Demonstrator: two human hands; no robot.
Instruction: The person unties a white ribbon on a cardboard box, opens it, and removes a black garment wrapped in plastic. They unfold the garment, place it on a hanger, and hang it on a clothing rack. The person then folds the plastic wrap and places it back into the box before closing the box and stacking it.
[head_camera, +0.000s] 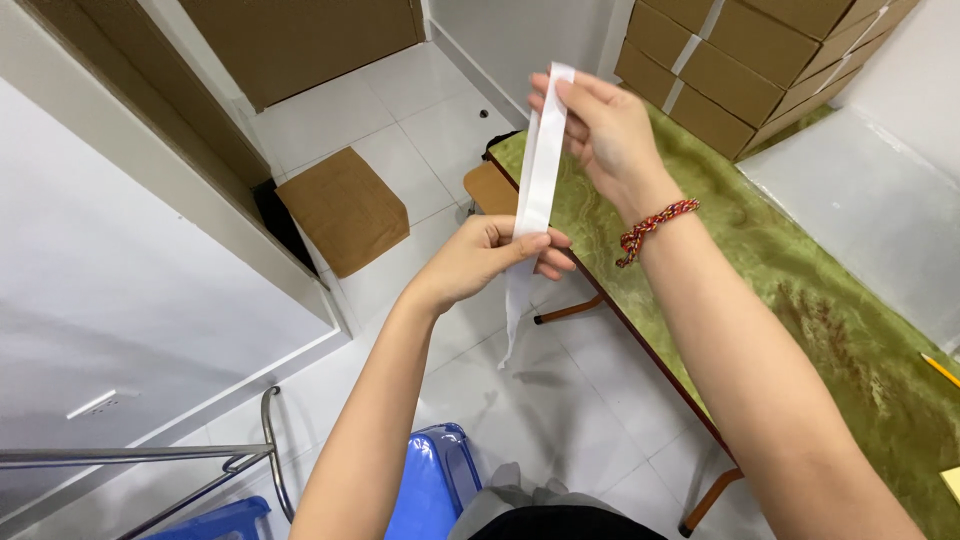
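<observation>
A green marbled table (800, 260) with a dark red edge runs below and to the right of the right hand, and the right forearm crosses over it. At its far end, beyond the right hand, stands a stack of brown cardboard boxes (740, 60) with pale tape along their seams. A white tiled floor (420, 110) spreads under and beyond both hands. On it, to the left of the left hand, sits a single brown cardboard box (345, 208) against a white wall unit. Below the left forearm, close to the person, is a blue plastic stool (430, 485), and further left a metal rail (180, 455).

The white strip (540, 170) hangs upright between the two hands, long and narrow, with its loose tail dropping under the left hand toward the floor.

The right hand (605, 130) is the upper one. Its fingers are curled and pinch the top end of the strip between thumb and fingertips; the top edge pokes out just above them. A braided red and yellow bracelet (655, 225) sits on its wrist.

The left hand (490, 258) is lower and nearer to the person. It is closed loosely around the strip's middle, thumb pressed across the front.

A yellow pencil (940, 370) lies on the table well to the right of both hands.
</observation>
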